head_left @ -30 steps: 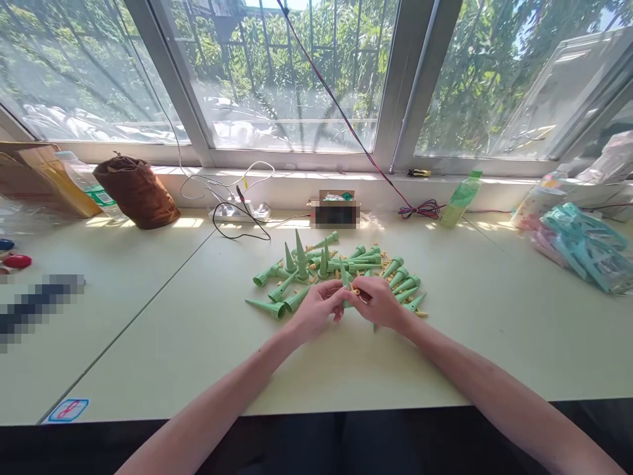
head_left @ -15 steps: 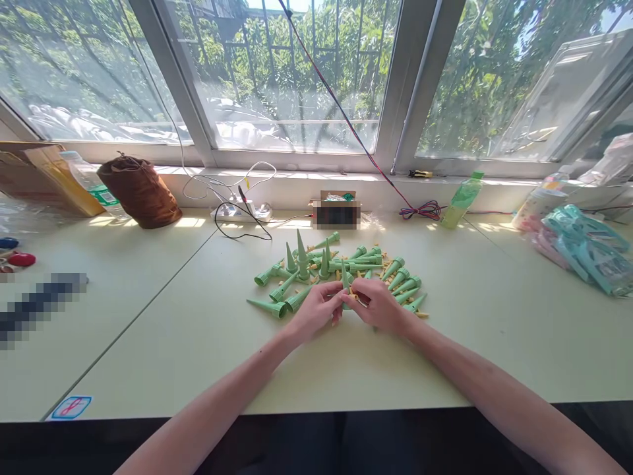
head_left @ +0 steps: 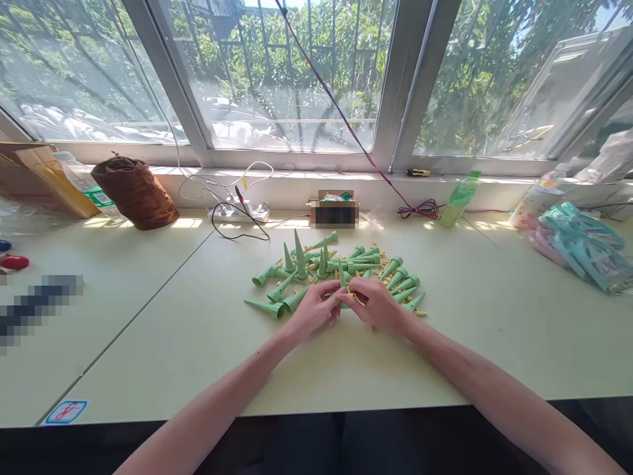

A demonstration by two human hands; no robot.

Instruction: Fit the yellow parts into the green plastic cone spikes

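Note:
My left hand (head_left: 318, 308) is closed around the lower part of a green plastic spike (head_left: 343, 277), which stands point up between my hands. Pinched in the fingers of my right hand (head_left: 374, 303) is a small yellow tube (head_left: 352, 295), held against the spike's side. My fingers partly hide where the two meet. Behind and around my hands lies a heap of green plastic spikes (head_left: 363, 266) with wide ribbed caps, several of them standing upright. Small yellow tubes are scattered among them.
A brown cloth bag (head_left: 136, 192) and a cardboard box (head_left: 39, 185) stand at the back left. Near the window are a power strip (head_left: 235, 212) with cables, a small box (head_left: 335, 212) and a green bottle (head_left: 459, 199). Teal plastic packages (head_left: 586, 244) lie at the right.
The view has shifted slightly. Both hands keep the same hold on the green spike and the yellow tube, with hardly any visible movement.

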